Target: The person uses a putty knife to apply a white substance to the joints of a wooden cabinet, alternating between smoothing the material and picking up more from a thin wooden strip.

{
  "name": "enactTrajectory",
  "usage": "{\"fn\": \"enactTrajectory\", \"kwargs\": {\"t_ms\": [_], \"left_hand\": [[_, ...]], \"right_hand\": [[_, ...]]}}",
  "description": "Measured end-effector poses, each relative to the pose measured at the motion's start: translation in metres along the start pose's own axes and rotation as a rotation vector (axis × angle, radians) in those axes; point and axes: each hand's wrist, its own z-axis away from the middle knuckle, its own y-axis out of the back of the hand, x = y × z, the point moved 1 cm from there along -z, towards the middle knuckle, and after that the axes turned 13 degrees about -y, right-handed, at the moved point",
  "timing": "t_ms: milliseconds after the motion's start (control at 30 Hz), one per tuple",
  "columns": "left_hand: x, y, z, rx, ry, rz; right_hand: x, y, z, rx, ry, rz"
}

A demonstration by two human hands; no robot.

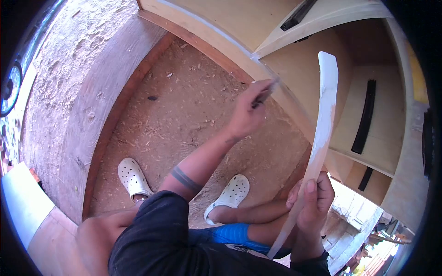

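The left hand (251, 108) grips a motion-blurred dark tool (263, 97) near the cabinet (294, 64). The right hand (315, 200) clamps a long, partly white-coated strip (326, 99), raised before the cabinet.

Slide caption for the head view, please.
Right hand grips a partly white strip beside a cabinet; left hand holds a blurred tool.

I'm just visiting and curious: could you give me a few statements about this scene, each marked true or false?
1. The right hand holds a long strip. True.
2. The left hand is empty. False: the left hand holds a small tool, too blurred to name.
3. Both shoes are black. False: the shoes are whitish, with holes.
4. A dark bar is inside the cabinet. True.
5. The person wears red shorts. False: the shorts are blue.
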Motion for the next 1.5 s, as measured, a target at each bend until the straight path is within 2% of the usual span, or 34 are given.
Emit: {"fn": "enactTrajectory", "kwargs": {"t_ms": [100,200,300,400,500,600,800,900,1000,1100,1200,1300,1400,1433,1500], "left_hand": [[-0.007,0.024,0.006,0.356,0.438,0.245],[-0.018,0.05,0.001,0.34,0.605,0.157],[-0.016,0.06,-0.021,0.24,0.587,0.106],[-0.021,0.06,-0.033,0.122,0.514,-0.119],[0.003,0.052,-0.043,-0.062,0.409,-0.425],[0.009,0.043,-0.041,-0.136,0.275,-0.522],[0.016,0.035,-0.045,-0.242,0.303,-0.649],[0.018,0.033,-0.047,-0.356,0.432,-0.595],[0.018,0.034,-0.038,-0.474,0.314,-0.478],[0.034,0.051,-0.03,-0.1,0.748,0.092],[0.049,0.084,-0.036,0.202,0.714,0.71],[0.085,0.1,-0.05,0.269,0.643,0.805],[0.104,0.111,-0.067,0.102,0.475,0.893],[0.113,0.105,-0.076,0.107,0.457,0.796],[0.111,0.105,-0.083,-0.046,0.451,0.632]], "right_hand": [[0.0,0.0,0.002,0.019,0.007,-0.011],[0.003,0.002,0.005,0.008,0.026,-0.018],[0.004,0.0,0.006,0.001,0.036,-0.04],[0.002,-0.002,0.006,0.001,0.046,-0.031],[0.001,-0.003,0.006,-0.002,0.067,-0.039],[0.001,-0.004,0.009,0.004,0.075,-0.04],[0.002,-0.003,0.013,0.007,0.083,-0.018],[0.001,-0.005,0.014,0.021,0.072,-0.021],[-0.001,-0.008,0.013,0.029,0.05,-0.024],[-0.001,-0.009,0.009,0.016,0.037,-0.045],[-0.003,-0.012,0.004,-0.018,0.024,-0.093],[-0.006,-0.021,0.0,-0.089,-0.001,-0.122],[-0.004,-0.026,-0.009,-0.244,-0.008,-0.132],[-0.003,-0.029,-0.01,-0.285,-0.02,-0.134],[-0.001,-0.034,-0.012,-0.372,-0.031,-0.145]]}}
